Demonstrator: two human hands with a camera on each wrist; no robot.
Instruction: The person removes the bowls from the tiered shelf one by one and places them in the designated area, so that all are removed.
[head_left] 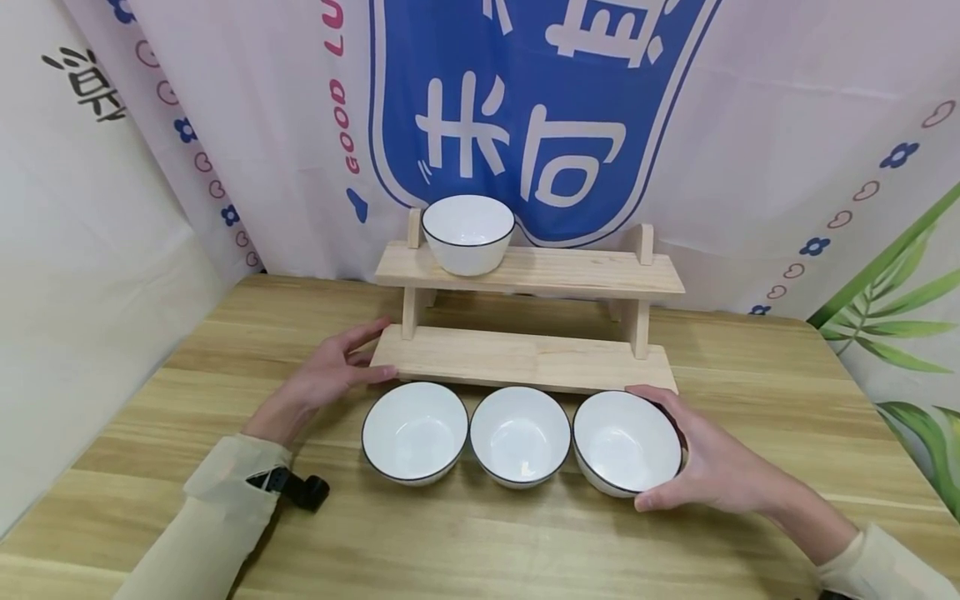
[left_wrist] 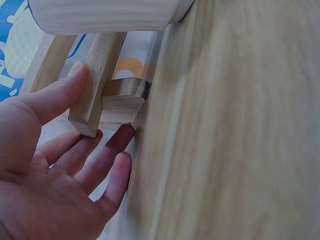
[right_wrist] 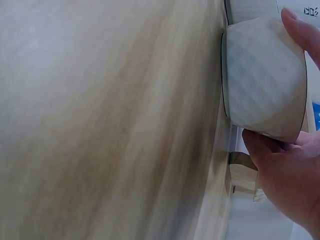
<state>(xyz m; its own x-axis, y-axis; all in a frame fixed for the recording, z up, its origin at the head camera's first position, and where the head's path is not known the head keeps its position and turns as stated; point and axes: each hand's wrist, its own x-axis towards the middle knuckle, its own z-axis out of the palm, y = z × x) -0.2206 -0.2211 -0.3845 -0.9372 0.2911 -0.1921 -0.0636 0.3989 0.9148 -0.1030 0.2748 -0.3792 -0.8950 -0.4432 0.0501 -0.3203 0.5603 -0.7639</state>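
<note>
A two-tier wooden shelf [head_left: 480, 354] stands on the table, a white dark-rimmed bowl [head_left: 467, 250] on the left of its upper board. My left hand [head_left: 333, 371] holds the left end of the lower board, thumb at the front corner and fingers behind; the left wrist view shows this hand [left_wrist: 75, 155] around the board's end [left_wrist: 90, 110]. Three similar bowls line up before the shelf: a left bowl [head_left: 415, 433], a middle bowl [head_left: 521, 437] and a right bowl [head_left: 627, 442]. My right hand [head_left: 708, 462] grips the right bowl, whose dimpled side [right_wrist: 265, 80] shows in the right wrist view.
Beneath everything is a wood-grain table [head_left: 480, 550]. Behind the shelf hangs a printed cloth [head_left: 720, 125] with a blue emblem. Small upright wooden pegs [head_left: 644, 244] stand at the upper board's ends.
</note>
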